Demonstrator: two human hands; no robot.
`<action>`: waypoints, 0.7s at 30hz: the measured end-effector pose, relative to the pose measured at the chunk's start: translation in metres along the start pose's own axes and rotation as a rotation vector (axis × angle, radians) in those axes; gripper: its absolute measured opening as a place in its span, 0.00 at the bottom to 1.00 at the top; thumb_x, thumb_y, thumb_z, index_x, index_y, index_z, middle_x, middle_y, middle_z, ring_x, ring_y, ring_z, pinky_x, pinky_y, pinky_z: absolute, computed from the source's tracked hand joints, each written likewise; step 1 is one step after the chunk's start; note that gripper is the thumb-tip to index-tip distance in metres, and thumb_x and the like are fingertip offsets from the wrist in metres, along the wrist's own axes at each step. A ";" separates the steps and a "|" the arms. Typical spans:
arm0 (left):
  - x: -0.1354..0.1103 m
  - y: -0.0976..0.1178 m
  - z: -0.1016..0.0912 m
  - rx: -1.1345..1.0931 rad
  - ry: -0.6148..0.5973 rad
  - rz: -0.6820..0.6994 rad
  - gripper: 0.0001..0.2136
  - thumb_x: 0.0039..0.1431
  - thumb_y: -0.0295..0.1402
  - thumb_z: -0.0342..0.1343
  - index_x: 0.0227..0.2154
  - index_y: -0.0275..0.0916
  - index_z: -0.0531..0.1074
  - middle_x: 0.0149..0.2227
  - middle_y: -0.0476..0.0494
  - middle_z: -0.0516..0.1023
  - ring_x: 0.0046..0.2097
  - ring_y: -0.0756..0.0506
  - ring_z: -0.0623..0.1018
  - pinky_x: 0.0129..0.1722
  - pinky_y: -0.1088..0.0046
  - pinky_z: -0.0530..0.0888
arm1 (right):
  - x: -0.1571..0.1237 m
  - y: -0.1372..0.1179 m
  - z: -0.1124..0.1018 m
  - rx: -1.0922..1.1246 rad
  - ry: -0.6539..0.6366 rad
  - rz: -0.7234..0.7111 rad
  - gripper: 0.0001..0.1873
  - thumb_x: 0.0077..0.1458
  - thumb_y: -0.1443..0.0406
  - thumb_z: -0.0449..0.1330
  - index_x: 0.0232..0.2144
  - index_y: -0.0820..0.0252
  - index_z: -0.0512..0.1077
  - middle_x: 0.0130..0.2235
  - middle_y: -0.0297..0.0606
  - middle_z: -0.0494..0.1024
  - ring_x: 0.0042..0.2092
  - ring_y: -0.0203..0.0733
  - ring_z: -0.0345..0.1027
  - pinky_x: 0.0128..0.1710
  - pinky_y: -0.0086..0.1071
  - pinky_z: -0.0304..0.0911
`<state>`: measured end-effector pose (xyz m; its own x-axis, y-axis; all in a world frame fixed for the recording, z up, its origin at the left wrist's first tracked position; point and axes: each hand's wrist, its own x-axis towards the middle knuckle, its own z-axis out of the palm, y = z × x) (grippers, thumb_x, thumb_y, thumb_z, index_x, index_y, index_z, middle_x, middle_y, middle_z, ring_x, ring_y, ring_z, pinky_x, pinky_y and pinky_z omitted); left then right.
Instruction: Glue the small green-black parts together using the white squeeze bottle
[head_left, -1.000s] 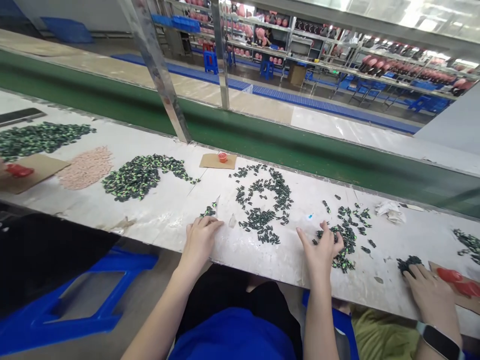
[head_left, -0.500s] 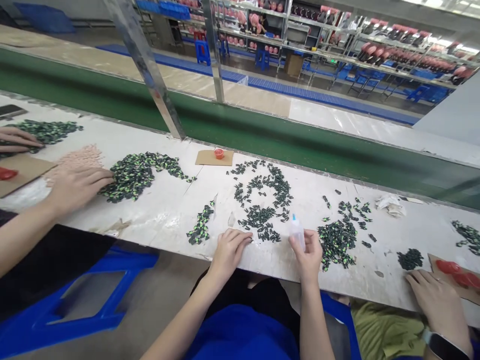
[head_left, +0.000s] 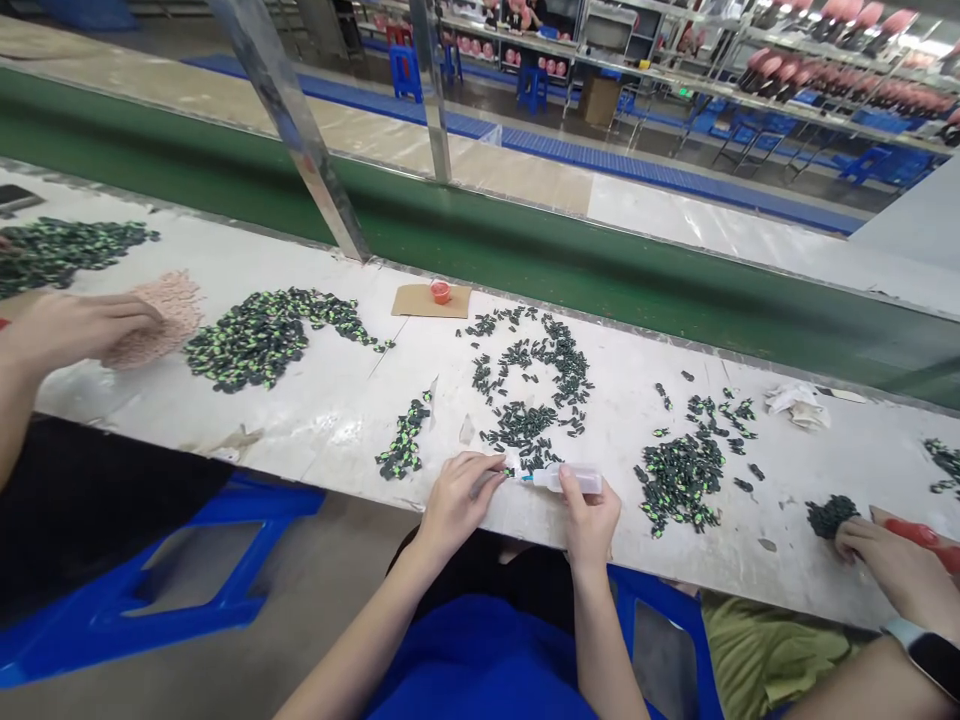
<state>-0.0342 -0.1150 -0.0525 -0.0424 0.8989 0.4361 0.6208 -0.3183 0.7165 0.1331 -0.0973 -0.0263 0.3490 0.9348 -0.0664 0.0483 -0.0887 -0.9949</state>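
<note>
My left hand (head_left: pixel 459 500) pinches a small dark green piece (head_left: pixel 508 472) between thumb and fingertips, just above the near part of the table. In my right hand (head_left: pixel 592 520) is a small translucent glue bottle (head_left: pixel 568 478), lying nearly level, its blue tip pointing left at that piece. Whether the tip touches the piece, I cannot tell. Right beyond my hands lies a loose ring of dark green pieces (head_left: pixel 525 425). Pieces with bright green spots make a small pile (head_left: pixel 403 440) to the left and a larger pile (head_left: pixel 681 478) to the right.
A red cup (head_left: pixel 440 291) sits on a cardboard piece (head_left: pixel 409 301) behind the parts. Co-workers' hands (head_left: pixel 90 325) (head_left: pixel 892 560) work at both sides. A metal post (head_left: pixel 300 140) rises at the table's back edge, before a green channel (head_left: pixel 525 240). Crumpled tissue (head_left: pixel 799 405) lies right.
My right hand has tipped the glue bottle from upright to nearly level and brought its tip left to the piece in my left hand. The left co-worker's hand has moved to the pink pile.
</note>
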 end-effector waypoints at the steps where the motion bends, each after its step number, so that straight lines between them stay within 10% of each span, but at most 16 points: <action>1: 0.000 0.000 0.000 0.003 0.007 -0.001 0.06 0.59 0.30 0.55 0.39 0.41 0.75 0.35 0.44 0.81 0.38 0.45 0.79 0.38 0.67 0.73 | 0.000 0.000 0.001 -0.015 0.000 0.002 0.20 0.40 0.52 0.66 0.22 0.65 0.74 0.23 0.40 0.77 0.26 0.42 0.69 0.26 0.33 0.64; 21: 0.001 0.003 -0.001 0.054 0.034 0.000 0.04 0.60 0.31 0.55 0.34 0.42 0.75 0.33 0.48 0.82 0.36 0.47 0.80 0.38 0.68 0.71 | 0.000 -0.001 0.004 -0.070 -0.069 0.031 0.17 0.42 0.54 0.66 0.26 0.65 0.78 0.28 0.42 0.81 0.31 0.45 0.73 0.31 0.35 0.68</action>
<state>-0.0336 -0.1153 -0.0491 -0.0686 0.8881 0.4546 0.6618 -0.3005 0.6868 0.1297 -0.0960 -0.0259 0.2857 0.9526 -0.1042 0.1047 -0.1391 -0.9847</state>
